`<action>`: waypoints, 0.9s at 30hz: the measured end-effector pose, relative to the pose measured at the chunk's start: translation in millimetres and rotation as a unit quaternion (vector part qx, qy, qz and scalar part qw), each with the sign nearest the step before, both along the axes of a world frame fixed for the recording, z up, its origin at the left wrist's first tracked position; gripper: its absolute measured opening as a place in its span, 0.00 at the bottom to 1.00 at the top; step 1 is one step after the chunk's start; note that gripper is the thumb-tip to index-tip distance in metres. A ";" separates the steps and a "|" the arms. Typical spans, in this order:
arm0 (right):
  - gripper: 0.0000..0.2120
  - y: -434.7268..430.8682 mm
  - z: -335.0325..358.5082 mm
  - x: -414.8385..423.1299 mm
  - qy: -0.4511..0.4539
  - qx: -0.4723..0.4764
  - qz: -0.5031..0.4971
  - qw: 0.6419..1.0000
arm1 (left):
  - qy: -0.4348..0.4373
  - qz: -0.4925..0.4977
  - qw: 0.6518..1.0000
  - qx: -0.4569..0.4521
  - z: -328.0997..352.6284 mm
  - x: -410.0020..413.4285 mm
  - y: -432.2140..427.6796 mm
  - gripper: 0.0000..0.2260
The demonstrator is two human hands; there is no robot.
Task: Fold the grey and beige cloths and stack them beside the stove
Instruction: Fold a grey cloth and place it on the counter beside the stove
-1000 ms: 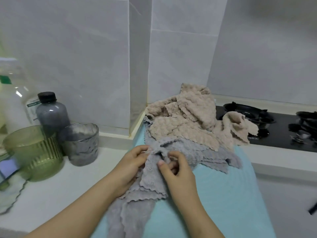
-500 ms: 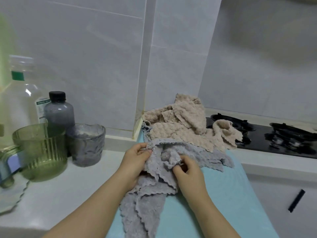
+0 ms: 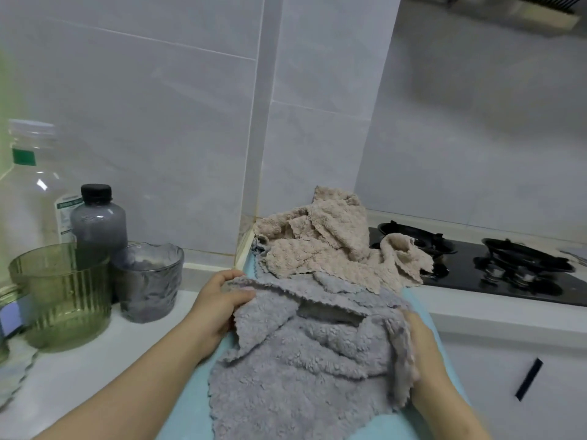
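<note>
Where the white tiled wall steps out into a corner, a crumpled beige waffle-textured cloth [image 3: 324, 249] lies heaped at the back of the desk [image 3: 95, 360], and one end of it spills rightwards onto the edge of the black glass gas stove [image 3: 508, 271], touching the nearer burner. The heap sits right behind the work, and its front edge overlaps the far edge of the fluffy grey scallop-edged cloth [image 3: 301, 369]. Both cloths rest on a pale blue mat [image 3: 190, 395] that covers this stretch of desk. Off to the left, well clear of the cloths, stand a ribbed green glass cup [image 3: 63, 296], a smoky grey glass tumbler [image 3: 147, 284], a grey plastic bottle with a black cap [image 3: 98, 223] and a tall clear bottle [image 3: 28, 192].

The grey cloth is partly opened out, still rumpled in the middle. Its far edge is stretched crosswise between the two hands, while its long axis runs from the beige heap towards the person. The left hand [image 3: 219, 300] pinches the far left corner, thumb on top. The right hand [image 3: 425, 354] grips the right edge, its fingers buried under the fold there
</note>
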State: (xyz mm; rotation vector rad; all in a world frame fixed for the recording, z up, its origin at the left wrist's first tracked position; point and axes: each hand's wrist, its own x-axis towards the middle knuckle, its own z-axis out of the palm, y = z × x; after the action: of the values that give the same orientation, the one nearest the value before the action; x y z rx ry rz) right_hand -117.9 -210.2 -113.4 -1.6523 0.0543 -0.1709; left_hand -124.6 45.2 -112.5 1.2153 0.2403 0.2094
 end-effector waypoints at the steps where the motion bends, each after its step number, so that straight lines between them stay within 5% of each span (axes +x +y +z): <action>1: 0.11 -6.5 5.5 2.9 0.013 -0.060 0.001 0.998 | 0.010 0.013 0.998 0.053 0.5 2.6 0.8 0.13; 3: 0.10 -11.0 16.7 6.3 0.024 -0.167 0.011 0.986 | 0.014 0.036 0.982 0.183 3.2 10.4 0.4 0.12; 7: 0.24 0.7 25.4 20.0 0.104 -0.331 0.080 0.935 | -0.013 0.037 0.928 0.370 6.9 24.5 -5.0 0.13; 10: 0.17 -4.1 21.6 26.3 0.085 -0.453 0.144 0.876 | -0.032 0.049 0.874 0.482 13.8 30.3 -6.7 0.14; 12: 0.07 1.0 24.2 29.9 0.076 -0.427 0.092 0.896 | -0.038 0.069 0.848 0.525 21.7 33.6 -4.5 0.15; 14: 0.09 -3.4 22.6 34.7 0.035 -0.332 -0.015 0.942 | -0.053 0.087 0.839 0.534 29.5 40.4 -2.0 0.13; 19: 0.10 -7.2 48.6 55.4 -0.061 -0.255 -0.118 0.958 | -0.087 0.127 0.818 0.554 43.8 68.1 -10.8 0.14; 27: 0.08 6.8 42.3 105.0 -0.078 -0.258 -0.132 0.954 | -0.131 0.213 0.771 0.586 22.0 102.2 -22.0 0.23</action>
State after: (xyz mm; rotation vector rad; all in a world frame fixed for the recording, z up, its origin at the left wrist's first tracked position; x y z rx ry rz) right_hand -12.9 -203.3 -71.1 -2.1440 0.1181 -0.5571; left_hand -22.5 23.1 -90.5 2.3417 0.1179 1.0378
